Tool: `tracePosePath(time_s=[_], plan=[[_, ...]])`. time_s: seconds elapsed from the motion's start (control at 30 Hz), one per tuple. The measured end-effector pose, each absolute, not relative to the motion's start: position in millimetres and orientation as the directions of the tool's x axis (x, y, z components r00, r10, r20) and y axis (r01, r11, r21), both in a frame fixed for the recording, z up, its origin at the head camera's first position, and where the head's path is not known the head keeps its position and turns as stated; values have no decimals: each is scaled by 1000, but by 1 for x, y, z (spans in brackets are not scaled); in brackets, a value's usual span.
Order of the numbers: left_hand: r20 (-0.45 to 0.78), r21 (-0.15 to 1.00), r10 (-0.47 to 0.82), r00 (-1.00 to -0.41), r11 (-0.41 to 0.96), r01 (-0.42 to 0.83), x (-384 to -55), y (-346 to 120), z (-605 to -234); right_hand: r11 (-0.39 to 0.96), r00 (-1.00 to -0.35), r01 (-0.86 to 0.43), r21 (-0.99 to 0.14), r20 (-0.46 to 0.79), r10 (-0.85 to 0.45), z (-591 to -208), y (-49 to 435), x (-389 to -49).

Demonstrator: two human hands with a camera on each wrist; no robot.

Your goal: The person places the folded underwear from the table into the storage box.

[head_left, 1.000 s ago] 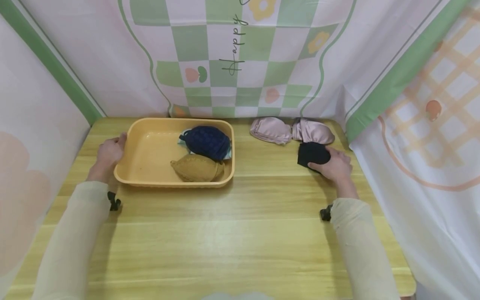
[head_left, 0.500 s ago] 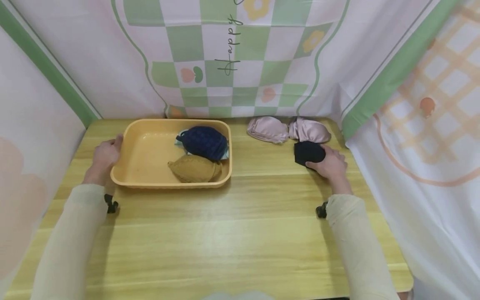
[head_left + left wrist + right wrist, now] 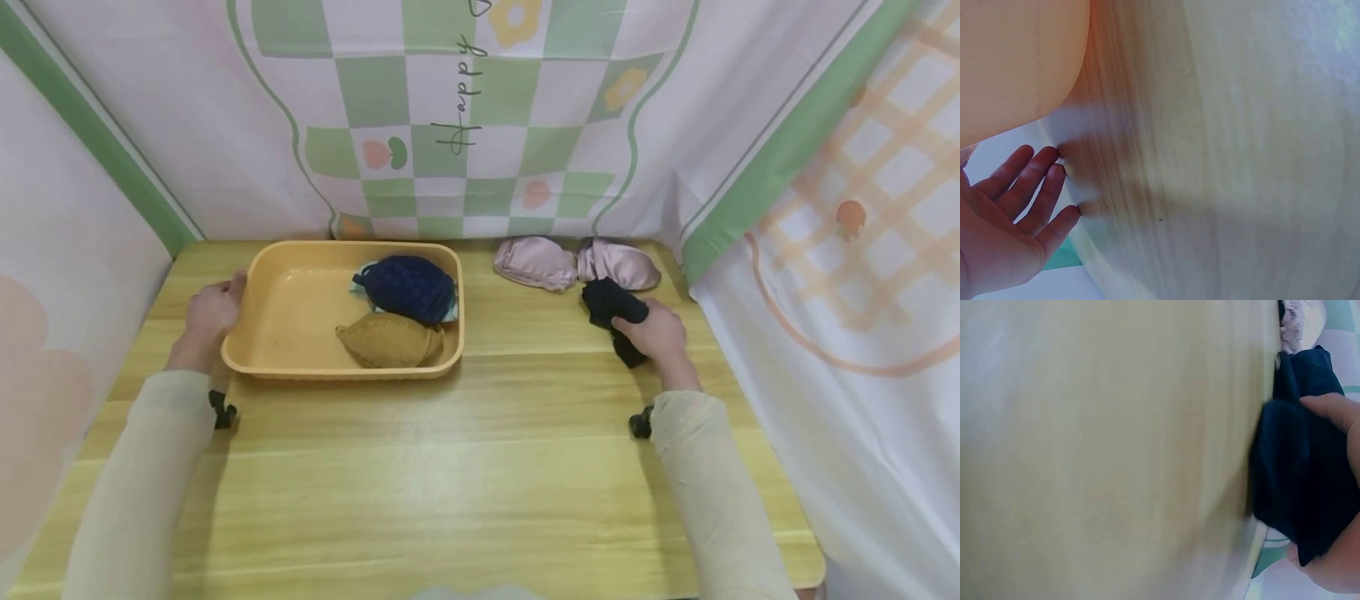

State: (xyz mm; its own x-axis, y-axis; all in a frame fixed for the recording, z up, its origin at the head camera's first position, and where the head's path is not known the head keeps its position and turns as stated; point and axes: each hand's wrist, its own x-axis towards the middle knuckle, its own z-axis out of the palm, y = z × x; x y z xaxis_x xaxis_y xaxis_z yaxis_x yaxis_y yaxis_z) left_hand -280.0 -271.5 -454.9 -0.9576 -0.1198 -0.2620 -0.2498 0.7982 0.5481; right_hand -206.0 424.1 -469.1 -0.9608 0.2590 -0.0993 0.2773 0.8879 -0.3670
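Note:
At the back right, my right hand (image 3: 658, 337) grips a black bra (image 3: 617, 302), thumb on top. The bra is bunched up, and one part hangs below the hand. In the right wrist view the black bra (image 3: 1297, 456) shows a rounded, cup-like fold. A pink satin bra (image 3: 536, 262) lies with its two cups spread just behind it. My left hand (image 3: 213, 315) rests at the left end of a yellow tray (image 3: 343, 372). In the left wrist view the fingers of my left hand (image 3: 1019, 212) are extended, their tips near the tabletop; the thumb is mostly hidden.
Inside the tray's right half lie a folded navy bra (image 3: 408, 287) and a folded mustard bra (image 3: 392, 340), with something pale green under the navy one. The wooden table (image 3: 435, 475) ends at a patterned curtain (image 3: 480, 108) behind. More curtains hang left and right.
My right hand has gathered the black bra, which lay flat before; it is now crumpled, with a part drooping toward me. My left hand and the tray have stayed put.

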Motion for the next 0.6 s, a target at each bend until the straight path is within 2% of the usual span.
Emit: tracePosePath(time_s=[0.17, 0.6], plan=[[-249, 544, -118, -961, 804, -240, -280, -271, -454, 861, -968, 246, -444, -66, 242, -465, 419, -206], [-236, 539, -113, -965, 812, -226, -281, -272, -457, 823, -970, 234, -518, -74, 230, -439, 394, -208]])
